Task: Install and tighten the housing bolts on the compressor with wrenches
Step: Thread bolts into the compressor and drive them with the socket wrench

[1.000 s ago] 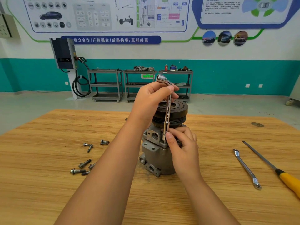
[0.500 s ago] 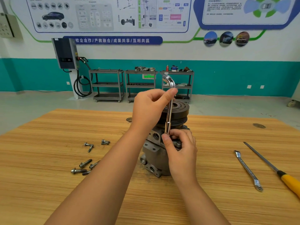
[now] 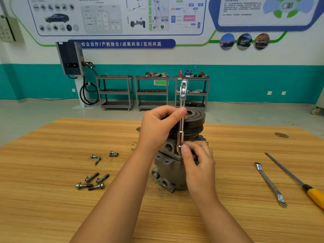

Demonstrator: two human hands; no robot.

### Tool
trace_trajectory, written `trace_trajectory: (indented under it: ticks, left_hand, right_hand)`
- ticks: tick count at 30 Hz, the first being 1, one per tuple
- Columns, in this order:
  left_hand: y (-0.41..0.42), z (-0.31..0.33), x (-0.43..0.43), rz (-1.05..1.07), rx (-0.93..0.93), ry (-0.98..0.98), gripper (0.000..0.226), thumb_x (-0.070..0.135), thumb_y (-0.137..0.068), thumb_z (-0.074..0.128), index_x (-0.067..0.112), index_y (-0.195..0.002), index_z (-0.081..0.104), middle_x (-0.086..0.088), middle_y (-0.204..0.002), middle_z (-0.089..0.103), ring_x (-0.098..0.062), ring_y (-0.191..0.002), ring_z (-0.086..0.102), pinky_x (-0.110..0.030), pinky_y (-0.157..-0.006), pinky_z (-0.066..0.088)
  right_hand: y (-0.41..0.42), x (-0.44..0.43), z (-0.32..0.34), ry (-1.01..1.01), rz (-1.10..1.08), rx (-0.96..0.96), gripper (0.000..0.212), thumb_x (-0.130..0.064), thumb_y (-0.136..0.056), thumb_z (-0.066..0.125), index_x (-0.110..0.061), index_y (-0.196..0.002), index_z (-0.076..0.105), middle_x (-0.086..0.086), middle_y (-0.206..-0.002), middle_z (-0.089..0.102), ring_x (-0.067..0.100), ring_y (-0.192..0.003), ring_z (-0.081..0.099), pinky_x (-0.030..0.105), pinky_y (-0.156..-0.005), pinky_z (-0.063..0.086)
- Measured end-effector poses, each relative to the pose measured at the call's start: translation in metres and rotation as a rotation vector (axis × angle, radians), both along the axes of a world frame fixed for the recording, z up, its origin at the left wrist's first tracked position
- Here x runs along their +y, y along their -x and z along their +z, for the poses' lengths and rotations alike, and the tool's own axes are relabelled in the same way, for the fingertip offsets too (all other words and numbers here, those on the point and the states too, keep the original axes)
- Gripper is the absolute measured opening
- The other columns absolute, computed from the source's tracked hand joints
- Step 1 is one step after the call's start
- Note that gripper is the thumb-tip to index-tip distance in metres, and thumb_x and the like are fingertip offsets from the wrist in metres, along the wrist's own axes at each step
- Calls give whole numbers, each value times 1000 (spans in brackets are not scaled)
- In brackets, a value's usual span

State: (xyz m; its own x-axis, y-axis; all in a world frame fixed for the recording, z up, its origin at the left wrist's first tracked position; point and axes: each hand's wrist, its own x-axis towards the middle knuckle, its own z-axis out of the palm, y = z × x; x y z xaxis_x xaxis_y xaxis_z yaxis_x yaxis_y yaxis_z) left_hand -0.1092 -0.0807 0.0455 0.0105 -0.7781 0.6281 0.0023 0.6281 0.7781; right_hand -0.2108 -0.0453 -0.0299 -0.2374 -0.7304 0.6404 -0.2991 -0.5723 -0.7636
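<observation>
Two hands work at centre frame: the left hand (image 3: 157, 127) grips the upright socket wrench (image 3: 181, 123) mid-shaft, and the right hand (image 3: 198, 165) pinches its lower end against the compressor (image 3: 172, 174). A bolt is likely being run down; the next move calls for fetching from the loose bolts (image 3: 92, 177) at lower left.

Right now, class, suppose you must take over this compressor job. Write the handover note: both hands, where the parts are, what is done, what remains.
Left hand: pinches the shaft of the upright L-shaped socket wrench.
Right hand: pinches the wrench's lower socket end against the compressor housing.
Things: the compressor stands pulley-up on the wooden table. Loose bolts lie to its left, a flat wrench and a yellow-handled screwdriver to its right.
Done: the socket is set at one bolt position, but the bolt itself is hidden.
Left: tighten there, then fit and tighten the loose bolts.
</observation>
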Motion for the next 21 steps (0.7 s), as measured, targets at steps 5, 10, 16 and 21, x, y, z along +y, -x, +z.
trace_trajectory:
  ticks: [5,10,16,21]
  left_hand:
    - [0,-2,1,20,-20,10,17,22,-92,63,24,-78,74,7,-78,73,-6,-80,68,-16,-72,52]
    - [2,-2,4,9,-23,12,19,24,-94,60,26,-81,73,8,-79,73,-5,-82,68,-15,-73,50]
    - [4,-2,6,-8,-4,15,21,27,-92,56,22,-82,73,8,-78,73,-4,-81,68,-13,-71,49]
    - [4,-2,5,2,-20,26,16,30,-87,60,23,-79,72,11,-76,71,-4,-80,66,-15,-72,50]
  right_hand:
    - [1,0,-1,3,11,-4,16,-32,-87,57,-48,-86,56,-23,-89,54,5,-99,49,53,-97,36]
    - [2,2,-3,2,26,24,13,-39,-87,55,-50,-94,55,-19,-92,53,6,-102,48,52,-98,36]
    - [2,2,-2,-27,43,-28,8,-36,-81,63,-41,-88,62,-18,-91,54,15,-96,55,51,-93,41]
    - [3,1,-1,-35,30,-40,15,-24,-81,70,-36,-84,62,-15,-89,55,7,-89,54,48,-91,43]
